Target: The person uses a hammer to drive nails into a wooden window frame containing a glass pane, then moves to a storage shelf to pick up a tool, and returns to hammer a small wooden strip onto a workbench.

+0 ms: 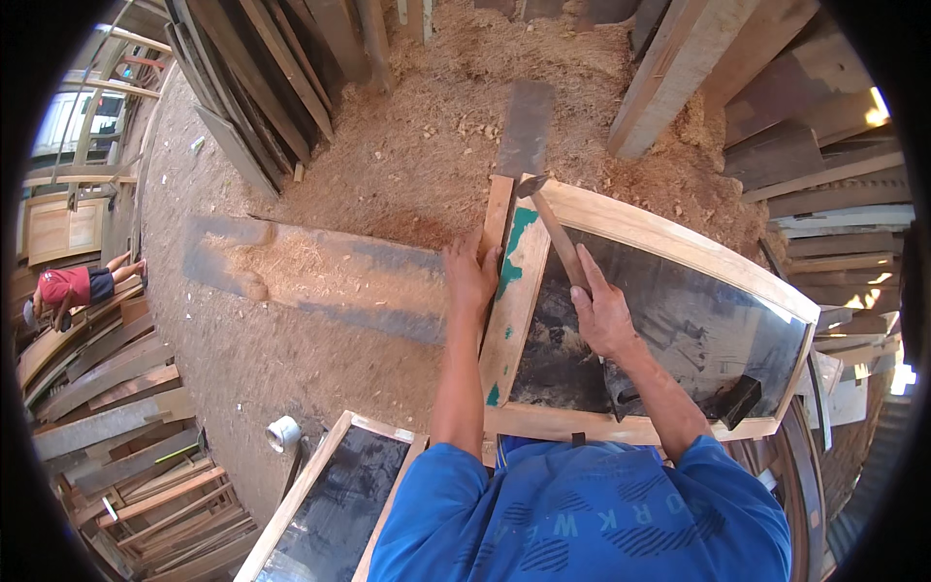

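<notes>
The right grip (605,315) pinches a hammer (557,231), its near end hidden; I cannot tell whether the left grip (467,269), against a wooden strip (498,207), pinches. The lower-left panel (335,500) is cut off.

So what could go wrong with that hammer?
The right hand holds the hammer, its head near the far end of the brown wooden strip. The left hand is at that same strip, so a badly aimed swing could hurt it. Also, the shiny dark panel sits right beside the pale wooden border, so a stray knock might scratch or dent it.
</notes>
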### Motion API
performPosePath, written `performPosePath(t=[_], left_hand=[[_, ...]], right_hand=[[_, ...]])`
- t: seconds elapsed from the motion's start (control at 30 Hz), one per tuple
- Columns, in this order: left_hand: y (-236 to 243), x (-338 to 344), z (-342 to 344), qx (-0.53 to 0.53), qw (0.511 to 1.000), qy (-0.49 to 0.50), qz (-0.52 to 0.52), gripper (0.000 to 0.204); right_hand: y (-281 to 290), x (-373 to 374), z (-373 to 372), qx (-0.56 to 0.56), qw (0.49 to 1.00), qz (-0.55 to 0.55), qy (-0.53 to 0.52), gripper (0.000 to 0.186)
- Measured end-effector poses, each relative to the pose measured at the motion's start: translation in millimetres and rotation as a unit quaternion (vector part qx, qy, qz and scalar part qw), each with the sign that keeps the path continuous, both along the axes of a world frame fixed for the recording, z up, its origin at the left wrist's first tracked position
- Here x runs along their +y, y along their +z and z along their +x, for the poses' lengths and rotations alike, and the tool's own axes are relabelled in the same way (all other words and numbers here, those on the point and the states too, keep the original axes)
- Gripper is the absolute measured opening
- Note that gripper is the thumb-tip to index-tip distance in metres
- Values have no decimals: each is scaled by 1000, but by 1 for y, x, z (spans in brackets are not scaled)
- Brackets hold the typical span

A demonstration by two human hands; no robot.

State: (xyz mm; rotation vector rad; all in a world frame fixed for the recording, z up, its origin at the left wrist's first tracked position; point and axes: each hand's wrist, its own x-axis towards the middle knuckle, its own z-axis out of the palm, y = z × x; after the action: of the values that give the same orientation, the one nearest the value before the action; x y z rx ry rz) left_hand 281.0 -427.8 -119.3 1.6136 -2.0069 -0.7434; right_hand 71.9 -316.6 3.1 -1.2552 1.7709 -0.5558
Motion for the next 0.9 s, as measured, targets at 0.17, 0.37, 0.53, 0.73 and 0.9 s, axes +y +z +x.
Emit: performPosePath(t=[0.17,0.37,0.53,0.73,0.9], left_hand=[[-13,6,1,61,998,26,-4,44],[-20,7,2,53,998,13,-35,42],[-18,7,2,80,996,9,-36,41],[-21,9,-1,78,996,29,-29,40],[-19,8,-2,76,997,27,9,40]], right_hand=[[-5,2,1,3,999,-44,1,65],[-6,-3,6,13,998,-55,17,64],[-21,-6,14,55,994,-88,26,63],[-12,-13,14,33,997,-62,14,62],[-28,-6,17,53,992,-113,12,60]])
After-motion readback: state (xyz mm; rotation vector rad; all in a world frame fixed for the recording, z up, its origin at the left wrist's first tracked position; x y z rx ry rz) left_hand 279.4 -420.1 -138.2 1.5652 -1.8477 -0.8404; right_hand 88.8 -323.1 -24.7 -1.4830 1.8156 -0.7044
